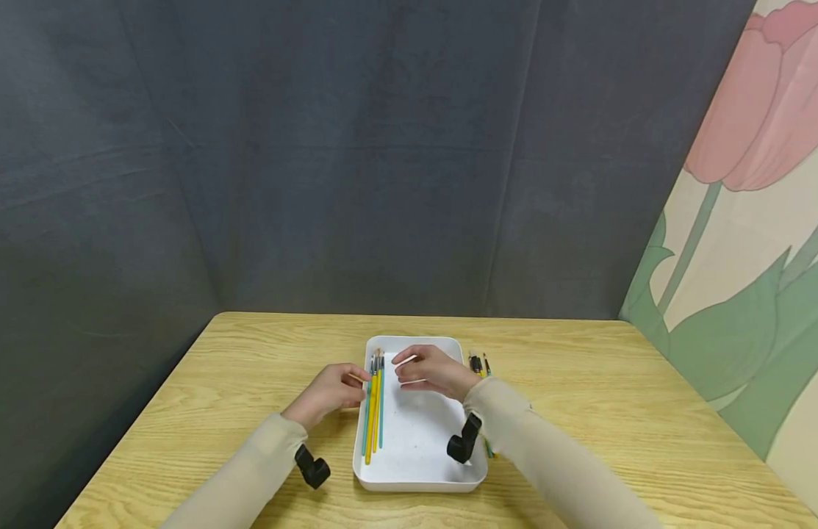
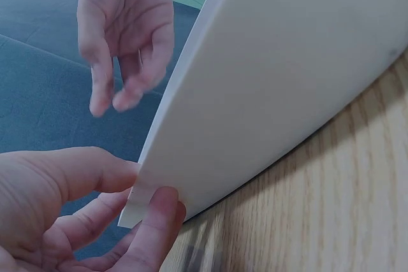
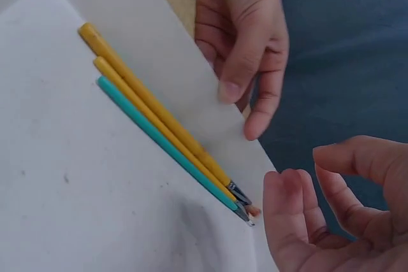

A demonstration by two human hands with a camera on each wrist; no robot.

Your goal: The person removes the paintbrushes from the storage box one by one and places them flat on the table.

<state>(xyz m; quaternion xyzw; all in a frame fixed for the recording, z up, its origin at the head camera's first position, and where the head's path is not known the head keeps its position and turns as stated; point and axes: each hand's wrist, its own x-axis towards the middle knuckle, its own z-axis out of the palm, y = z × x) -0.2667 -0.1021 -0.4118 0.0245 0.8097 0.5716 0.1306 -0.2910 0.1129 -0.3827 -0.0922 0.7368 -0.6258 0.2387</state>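
A white rectangular tray (image 1: 418, 459) lies on the table. Along its left side several paintbrushes (image 1: 372, 419) with yellow and teal handles lie side by side, bristle ends toward the far edge. At the tray's left rim is my left hand (image 1: 334, 393), gripping it with the thumb on the edge and fingertips against the outer wall (image 2: 255, 87). My right hand (image 1: 438, 371) hovers over the far half of the tray, fingers loosely bent and holding nothing. Closer up, the right wrist view shows this hand (image 3: 344, 202) beside the brush tips, apart from them.
More paintbrushes (image 1: 475, 364) lie on the wooden table (image 1: 270, 367) just right of the tray, partly hidden by my right arm. A dark curtain (image 1: 382, 162) hangs behind the table. At the right stands a wall with a painted tulip (image 1: 746, 110).
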